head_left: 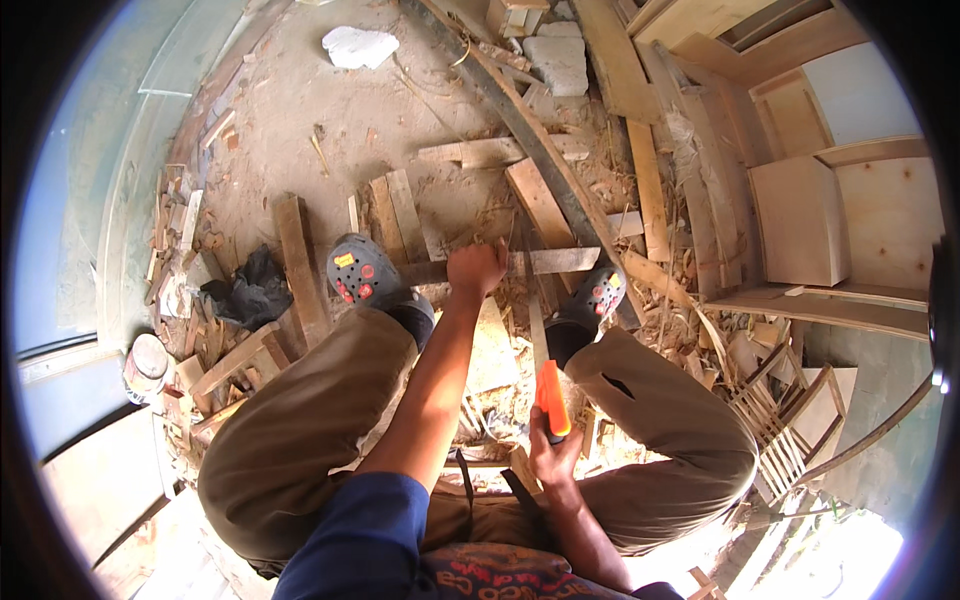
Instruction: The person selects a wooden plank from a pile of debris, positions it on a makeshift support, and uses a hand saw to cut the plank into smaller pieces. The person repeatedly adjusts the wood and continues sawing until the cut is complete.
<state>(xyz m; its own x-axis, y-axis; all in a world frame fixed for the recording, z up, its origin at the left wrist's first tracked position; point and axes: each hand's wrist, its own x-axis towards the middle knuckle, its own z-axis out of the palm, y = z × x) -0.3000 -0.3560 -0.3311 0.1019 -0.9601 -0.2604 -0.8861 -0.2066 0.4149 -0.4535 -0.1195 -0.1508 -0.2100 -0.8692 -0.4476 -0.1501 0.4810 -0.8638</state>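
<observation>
My left hand (475, 268) is closed around a narrow wooden board (555, 262) that lies crosswise between my feet. The board's left part passes close to one grey clog (365, 275), its right end near the other clog (600, 296). In my right hand (553, 458), closer to my body, is a handsaw (551, 392) with an orange and black handle. Its thin blade points away from me and seems to reach the board right of my left hand. Whether the teeth touch the wood I cannot tell.
Wood offcuts (300, 265) and shavings litter the dirt floor around my feet. A black plastic bag (258, 288) and a paint bucket (148, 362) are at the left. A long dark beam (530, 125) slants across ahead; wooden cabinet frames (800, 225) stand on the right.
</observation>
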